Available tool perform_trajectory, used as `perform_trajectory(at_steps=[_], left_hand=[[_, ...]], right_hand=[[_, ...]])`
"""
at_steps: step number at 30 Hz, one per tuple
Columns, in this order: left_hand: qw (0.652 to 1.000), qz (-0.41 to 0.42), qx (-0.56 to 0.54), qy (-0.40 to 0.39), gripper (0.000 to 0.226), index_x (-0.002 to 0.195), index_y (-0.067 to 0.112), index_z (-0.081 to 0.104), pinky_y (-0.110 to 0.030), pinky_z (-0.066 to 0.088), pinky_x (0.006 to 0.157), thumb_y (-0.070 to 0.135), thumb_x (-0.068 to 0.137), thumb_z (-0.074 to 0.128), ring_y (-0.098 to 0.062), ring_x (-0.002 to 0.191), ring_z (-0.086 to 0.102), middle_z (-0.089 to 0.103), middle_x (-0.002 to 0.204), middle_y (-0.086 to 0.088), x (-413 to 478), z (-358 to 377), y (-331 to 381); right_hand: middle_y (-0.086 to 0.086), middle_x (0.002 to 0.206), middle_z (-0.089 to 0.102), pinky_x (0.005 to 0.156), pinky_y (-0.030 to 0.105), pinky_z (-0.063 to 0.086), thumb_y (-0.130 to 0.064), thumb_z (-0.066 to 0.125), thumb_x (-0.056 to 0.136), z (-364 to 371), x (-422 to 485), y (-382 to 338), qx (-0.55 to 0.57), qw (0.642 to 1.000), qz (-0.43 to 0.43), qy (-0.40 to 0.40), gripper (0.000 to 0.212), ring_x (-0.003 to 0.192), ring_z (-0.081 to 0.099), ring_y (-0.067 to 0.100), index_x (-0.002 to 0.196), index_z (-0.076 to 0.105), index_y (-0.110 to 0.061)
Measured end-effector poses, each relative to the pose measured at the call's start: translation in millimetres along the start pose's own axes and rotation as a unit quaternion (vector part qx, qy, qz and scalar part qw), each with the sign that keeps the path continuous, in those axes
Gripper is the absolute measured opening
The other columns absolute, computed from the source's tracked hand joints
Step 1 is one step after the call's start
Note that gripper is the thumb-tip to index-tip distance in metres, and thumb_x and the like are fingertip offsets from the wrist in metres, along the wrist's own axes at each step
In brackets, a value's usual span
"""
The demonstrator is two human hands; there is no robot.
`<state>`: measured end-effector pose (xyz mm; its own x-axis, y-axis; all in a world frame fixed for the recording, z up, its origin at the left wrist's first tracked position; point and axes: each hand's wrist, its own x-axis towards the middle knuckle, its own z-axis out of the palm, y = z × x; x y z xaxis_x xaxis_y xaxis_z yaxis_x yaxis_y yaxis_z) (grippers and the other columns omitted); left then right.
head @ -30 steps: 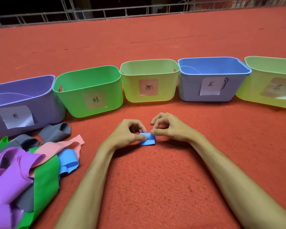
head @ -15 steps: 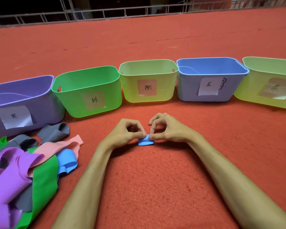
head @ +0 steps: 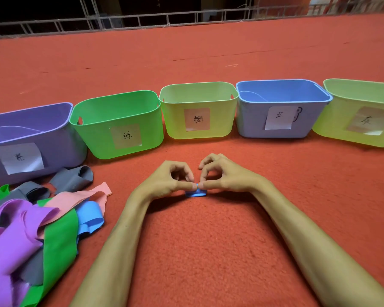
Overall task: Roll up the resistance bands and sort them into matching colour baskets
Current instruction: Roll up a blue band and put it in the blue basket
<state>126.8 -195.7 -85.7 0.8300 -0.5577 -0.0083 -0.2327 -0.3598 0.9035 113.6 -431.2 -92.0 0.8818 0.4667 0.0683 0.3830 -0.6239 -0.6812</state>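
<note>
A small blue resistance band [head: 196, 193], rolled tight, lies on the red carpet in the middle. My left hand [head: 166, 180] and my right hand [head: 224, 176] both pinch it from above, thumbs meeting over it. Behind them stands a row of labelled baskets: purple [head: 60, 149], green [head: 93, 134], yellow-green [head: 173, 120], blue [head: 248, 120] and another yellow-green [head: 328, 127]. A loose pile of bands lies at the lower left: purple [head: 11, 235], green [head: 58, 244], blue [head: 89, 216], pink [head: 80, 197] and grey [head: 73, 178].
Red carpet [head: 208, 251] covers the whole floor. A metal railing [head: 142, 21] runs along the far edge with darkness behind it.
The blue band has been rolled smaller under my fingers; less of it shows than a second ago. Both hands stay in the same spot.
</note>
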Motion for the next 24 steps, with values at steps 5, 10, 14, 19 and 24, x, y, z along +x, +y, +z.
perform_trajectory(at_steps=[5, 10, 14, 19, 24], left_hand=[[0.999, -0.011, 0.004, -0.031, 0.021, 0.090, 0.007, 0.074, -0.020, 0.040, 0.062, 0.006, 0.076, 0.090, -0.007, 0.068, 0.052, 0.065, 0.078, 0.006, -2, -1, 1], [0.997, -0.011, 0.079, -0.010, 0.033, 0.089, 0.030, 0.082, -0.034, 0.053, 0.096, 0.041, 0.060, 0.093, -0.009, 0.097, 0.069, 0.076, 0.097, 0.010, -10, 3, -2], [0.988, -0.010, 0.143, 0.050, 0.033, 0.083, 0.044, 0.080, -0.040, 0.054, 0.092, 0.052, 0.053, 0.088, -0.009, 0.096, 0.068, 0.073, 0.096, 0.018, -21, 13, -2], [0.982, 0.044, 0.108, 0.148, 0.023, 0.082, 0.031, 0.079, -0.019, 0.041, 0.068, 0.021, 0.065, 0.091, -0.002, 0.073, 0.062, 0.074, 0.081, 0.016, -38, 40, 15], [0.965, 0.049, 0.053, 0.253, 0.025, 0.081, 0.035, 0.076, -0.024, 0.034, 0.062, 0.032, 0.061, 0.091, -0.008, 0.064, 0.043, 0.069, 0.073, 0.020, -36, 62, 29]], right_hand=[[-0.013, 0.124, 0.052, 0.115, 0.034, 0.032, -0.047, 0.087, 0.077, 4, -1, -3, 0.005, 1.000, 0.014, -0.001, 0.018, 0.126, 0.043, 0.007, 0.086, 0.076, -0.035], [-0.013, 0.133, 0.049, 0.117, 0.032, 0.030, -0.048, 0.087, 0.074, 13, -14, -7, 0.002, 1.000, 0.008, 0.011, 0.026, 0.131, 0.040, 0.007, 0.091, 0.075, -0.034], [-0.016, 0.136, 0.053, 0.114, 0.031, 0.034, -0.055, 0.080, 0.067, 27, -25, -11, 0.001, 0.998, 0.012, 0.054, 0.033, 0.132, 0.043, 0.006, 0.091, 0.072, -0.034], [0.000, 0.110, 0.069, 0.089, 0.023, 0.052, -0.013, 0.088, 0.068, 24, -37, -23, 0.131, 0.985, 0.002, 0.109, 0.028, 0.099, 0.068, 0.008, 0.086, 0.069, -0.022], [0.010, 0.088, 0.072, 0.076, 0.038, 0.058, 0.001, 0.079, 0.068, 11, -48, -37, 0.222, 0.962, -0.007, 0.156, 0.030, 0.082, 0.064, 0.012, 0.093, 0.069, -0.012]])
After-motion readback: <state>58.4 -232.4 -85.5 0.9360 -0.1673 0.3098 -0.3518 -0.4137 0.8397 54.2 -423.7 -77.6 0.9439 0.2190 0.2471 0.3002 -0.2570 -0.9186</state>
